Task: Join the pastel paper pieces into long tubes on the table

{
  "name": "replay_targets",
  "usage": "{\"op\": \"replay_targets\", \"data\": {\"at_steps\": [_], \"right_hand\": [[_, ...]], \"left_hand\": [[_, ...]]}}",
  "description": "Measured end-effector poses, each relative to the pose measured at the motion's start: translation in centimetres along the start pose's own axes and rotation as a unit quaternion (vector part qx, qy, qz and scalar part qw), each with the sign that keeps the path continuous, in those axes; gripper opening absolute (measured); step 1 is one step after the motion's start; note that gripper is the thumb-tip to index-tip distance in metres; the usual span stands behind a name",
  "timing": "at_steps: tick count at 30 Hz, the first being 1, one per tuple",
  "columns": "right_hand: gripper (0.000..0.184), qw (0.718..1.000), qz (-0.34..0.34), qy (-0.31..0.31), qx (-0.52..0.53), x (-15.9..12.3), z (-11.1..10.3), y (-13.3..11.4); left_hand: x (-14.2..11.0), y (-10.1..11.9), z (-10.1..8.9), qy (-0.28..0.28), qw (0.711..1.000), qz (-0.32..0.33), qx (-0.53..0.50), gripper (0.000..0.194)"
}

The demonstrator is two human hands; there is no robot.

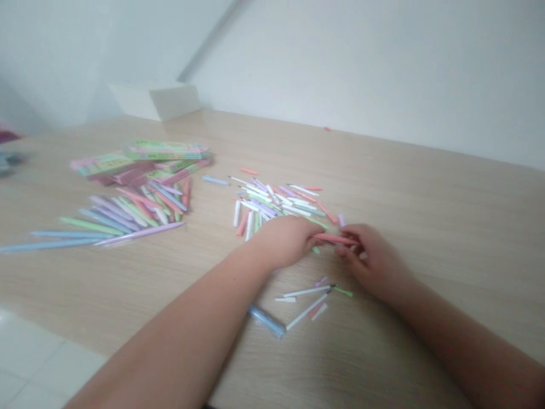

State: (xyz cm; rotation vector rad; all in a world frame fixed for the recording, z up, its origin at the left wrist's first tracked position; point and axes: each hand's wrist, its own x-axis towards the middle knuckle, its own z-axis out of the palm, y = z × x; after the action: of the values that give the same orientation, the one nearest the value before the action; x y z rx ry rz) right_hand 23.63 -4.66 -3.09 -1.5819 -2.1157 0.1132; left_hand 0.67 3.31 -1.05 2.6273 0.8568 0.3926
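Both of my hands meet over the table around a coral pencil-like pen barrel [334,238]. My left hand [293,241] is closed on one end of it, fingertips mostly hidden behind the hand. On the other end, the fingers and thumb of my right hand [368,255] pinch the barrel. Just beyond my left hand lies a pile of loose pen parts [272,199] in white, purple, green and coral. Nearer to me, a few white refill-like sticks [306,292] and small pieces are scattered, beside a blue barrel [267,321]. Motion blur softens the details.
Pastel pens [119,213] lie fanned out on the left of the wooden table [426,216]. Behind them are stacked pink and green packets [166,150]. A white folded card or box [174,102] stands by the wall. The table's edge shows at lower left, above floor tiles.
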Motion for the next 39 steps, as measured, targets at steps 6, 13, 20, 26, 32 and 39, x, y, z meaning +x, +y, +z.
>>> {"op": "replay_targets", "data": {"at_steps": [6,13,20,26,32,39], "right_hand": [[0.032,0.994,-0.033,-0.038,-0.094,0.0,-0.3,0.0],[0.037,0.994,0.005,-0.085,-0.066,0.3,-0.2,-0.4],[0.035,0.998,0.007,-0.057,-0.031,0.1,-0.6,-0.3],[0.042,0.998,0.052,-0.014,0.019,-0.4,-0.6,-0.6],[0.042,0.996,0.059,-0.030,0.051,-0.6,0.3,-1.5],[0.041,0.996,0.058,-0.032,0.060,-0.7,0.7,-1.6]], "left_hand": [[-0.1,0.0,0.1,-0.006,1.000,0.009,0.000,0.037],[0.0,-0.1,0.2,0.001,1.000,0.002,-0.002,0.036],[0.1,-0.5,-0.1,0.074,0.970,-0.022,-0.230,0.026],[0.6,-0.4,-0.3,0.138,0.692,-0.099,-0.701,0.026],[0.3,0.2,-0.8,0.006,0.538,-0.094,-0.838,0.048],[0.4,0.5,-0.5,0.021,0.516,-0.092,-0.851,0.038]]}}
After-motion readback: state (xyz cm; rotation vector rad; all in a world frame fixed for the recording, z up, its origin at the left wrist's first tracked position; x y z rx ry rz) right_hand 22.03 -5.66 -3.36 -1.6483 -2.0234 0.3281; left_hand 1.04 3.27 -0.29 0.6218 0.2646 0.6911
